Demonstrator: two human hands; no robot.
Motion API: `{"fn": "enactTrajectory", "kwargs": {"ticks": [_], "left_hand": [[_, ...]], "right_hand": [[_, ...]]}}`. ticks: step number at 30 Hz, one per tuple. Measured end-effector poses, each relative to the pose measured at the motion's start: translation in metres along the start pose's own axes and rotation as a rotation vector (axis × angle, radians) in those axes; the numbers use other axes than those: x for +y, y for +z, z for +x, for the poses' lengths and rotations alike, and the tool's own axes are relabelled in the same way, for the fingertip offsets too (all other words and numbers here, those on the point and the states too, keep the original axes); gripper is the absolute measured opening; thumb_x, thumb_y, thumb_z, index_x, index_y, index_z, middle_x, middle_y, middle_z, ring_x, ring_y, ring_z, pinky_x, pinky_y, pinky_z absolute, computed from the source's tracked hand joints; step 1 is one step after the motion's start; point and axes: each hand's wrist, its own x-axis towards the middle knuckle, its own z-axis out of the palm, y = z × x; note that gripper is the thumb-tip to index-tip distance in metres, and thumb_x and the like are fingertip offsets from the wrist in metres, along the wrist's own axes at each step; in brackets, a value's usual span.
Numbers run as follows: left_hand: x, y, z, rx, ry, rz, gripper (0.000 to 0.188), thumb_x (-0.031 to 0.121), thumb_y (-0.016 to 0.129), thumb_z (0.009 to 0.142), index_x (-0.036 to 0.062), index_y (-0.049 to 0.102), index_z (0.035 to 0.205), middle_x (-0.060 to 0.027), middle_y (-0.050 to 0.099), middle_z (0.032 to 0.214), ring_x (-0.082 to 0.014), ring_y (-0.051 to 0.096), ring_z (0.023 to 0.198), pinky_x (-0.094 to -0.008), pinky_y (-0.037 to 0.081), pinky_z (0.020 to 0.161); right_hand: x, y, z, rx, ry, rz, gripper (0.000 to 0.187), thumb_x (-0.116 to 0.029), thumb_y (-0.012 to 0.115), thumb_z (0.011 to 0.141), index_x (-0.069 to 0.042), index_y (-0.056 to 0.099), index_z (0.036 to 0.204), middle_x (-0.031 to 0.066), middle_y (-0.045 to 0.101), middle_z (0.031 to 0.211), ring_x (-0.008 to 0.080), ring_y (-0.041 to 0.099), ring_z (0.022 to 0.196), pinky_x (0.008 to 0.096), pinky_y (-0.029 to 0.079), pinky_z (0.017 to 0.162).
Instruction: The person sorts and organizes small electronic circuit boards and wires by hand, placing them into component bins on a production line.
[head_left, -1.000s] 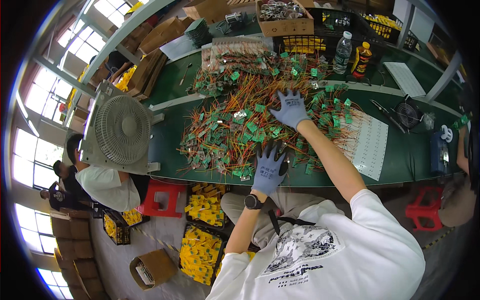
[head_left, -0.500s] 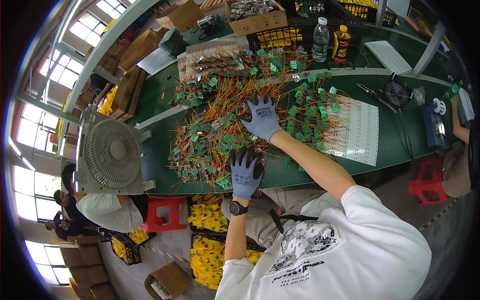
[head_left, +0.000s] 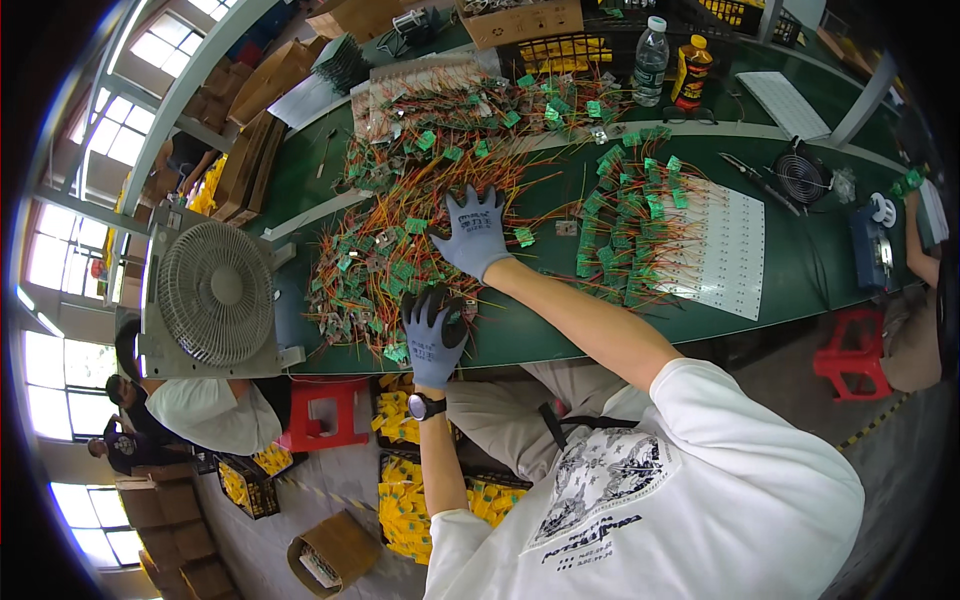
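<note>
A tangled heap of small green circuit boards with red and orange wires (head_left: 385,235) covers the left middle of the green table. My right hand (head_left: 474,232), in a grey-blue glove, lies against the heap's right side with fingers spread. Near the table's front edge my left hand (head_left: 430,338), gloved alike and with a watch at the wrist, presses on the heap's near edge, its fingers apart. Neither hand grips anything that I can see. To the right, rows of wired boards (head_left: 625,235) lie partly over a white perforated panel (head_left: 735,250).
A grey fan (head_left: 215,290) stands at the table's left end. Toward the back are a water bottle (head_left: 651,62), a bottle of dark drink (head_left: 692,75) and a cardboard box (head_left: 525,25). A soldering-iron-like tool (head_left: 760,182) and a small black fan (head_left: 803,178) lie right. Crates of yellow parts (head_left: 405,505) sit below.
Both hands have moved left, pushing the heap of wired boards with them. A strip of green table now shows between the heap and the rows on the right.
</note>
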Motion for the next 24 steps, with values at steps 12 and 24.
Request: {"fn": "enactTrajectory", "kwargs": {"ticks": [12, 24], "left_hand": [[0.045, -0.031, -0.033, 0.281, -0.392, -0.311, 0.058, -0.002, 0.066, 0.073, 0.0057, 0.054, 0.128, -0.0172, 0.045, 0.139, -0.0365, 0.038, 0.132, -0.0505, 0.029, 0.109], [0.162, -0.041, -0.115, 0.177, -0.73, -1.39, 0.033, 0.023, 0.042, 0.101, -0.0014, 0.051, 0.121, -0.0098, 0.055, 0.123, -0.0218, 0.053, 0.111, -0.0318, 0.041, 0.094]], "right_hand": [[0.059, -0.026, -0.046, 0.263, -0.119, 0.337, 0.052, -0.03, 0.067, 0.082, -0.007, 0.053, 0.126, 0.0153, 0.049, 0.132, 0.036, 0.044, 0.124, 0.046, 0.033, 0.106], [0.035, 0.004, -0.262, -0.47, -0.238, 0.945, 0.043, -0.021, 0.064, 0.087, -0.003, 0.053, 0.124, 0.0166, 0.058, 0.122, 0.0334, 0.056, 0.112, 0.0369, 0.044, 0.096]]}}
